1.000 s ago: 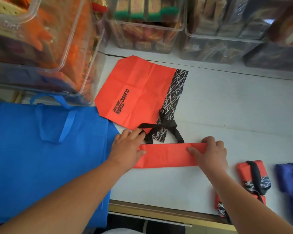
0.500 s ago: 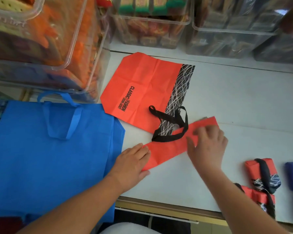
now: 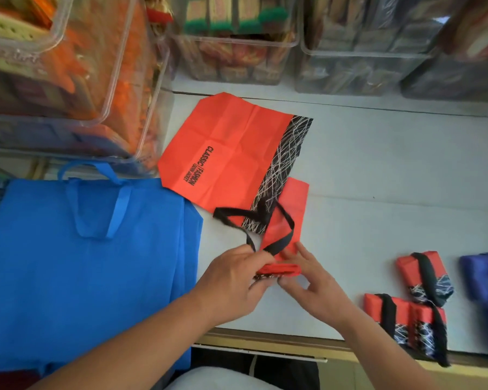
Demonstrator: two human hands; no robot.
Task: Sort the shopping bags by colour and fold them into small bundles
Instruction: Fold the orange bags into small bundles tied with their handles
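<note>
A red bag folded into a long strip (image 3: 289,212) lies on the white table, its black handles (image 3: 279,243) looped over it. The strip's near end is rolled up between my hands. My left hand (image 3: 234,280) grips the roll from the left and my right hand (image 3: 310,280) pinches it from the right. A flat red bag (image 3: 226,153) with black print and a black patterned band lies behind. A large blue bag (image 3: 82,263) is spread flat at the left.
Three red folded bundles (image 3: 423,277) wrapped in black handles sit at the right near the table's front edge. A dark blue bundle (image 3: 485,277) lies at the far right. Clear plastic bins (image 3: 68,80) of goods stand at the left and along the back.
The red strip swung from lying crosswise to pointing away from me. Both hands came together at its near end and rolled it up.
</note>
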